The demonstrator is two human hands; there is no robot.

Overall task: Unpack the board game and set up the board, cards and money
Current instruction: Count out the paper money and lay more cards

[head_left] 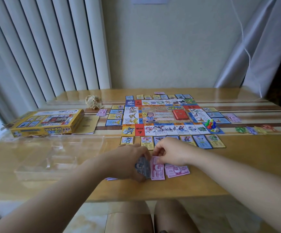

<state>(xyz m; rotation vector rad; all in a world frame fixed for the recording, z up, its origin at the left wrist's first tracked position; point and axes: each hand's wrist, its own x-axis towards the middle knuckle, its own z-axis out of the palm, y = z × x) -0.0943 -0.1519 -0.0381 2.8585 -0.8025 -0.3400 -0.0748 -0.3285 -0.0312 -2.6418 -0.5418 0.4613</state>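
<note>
Wooden table [237,165] fills the middle band of the frame, vertical blinds [44,47] upper left, pale curtain [262,47] upper right. Game board [165,115] lies flat, unfolded, centre of frame. Yellow game box [49,122] sits closed at centre left, well apart from the board, with a tan paper sheet [89,123] just beside its right end. Clear plastic tray [55,155] lies below the box, lower left of the table. Property cards [202,141] are laid in rows along all four board edges, close to it. Left hand [131,160], lower centre, fingers curled around a stack of bluish notes [144,167], held edge-on. Right hand [170,152], just beside it, fingers curled, pinching the top edge of a pink note [157,170] that lies against the bluish stack. Pink note pile [176,170] lies on the table under the right wrist, touching that note. Other money: a pink pile [102,112] left of the board, a purple pile [234,117] right of it, and four small coloured piles [254,129] in a row at far right, blurry. Red card deck [181,114] sits on the board's inner right part. Crumpled paper ball [92,102] lies above the box, near the blinds. Coloured pawns [209,123] stand upright on the board's lower right corner, die [216,130] touching or just beside them, can't tell which.
</note>
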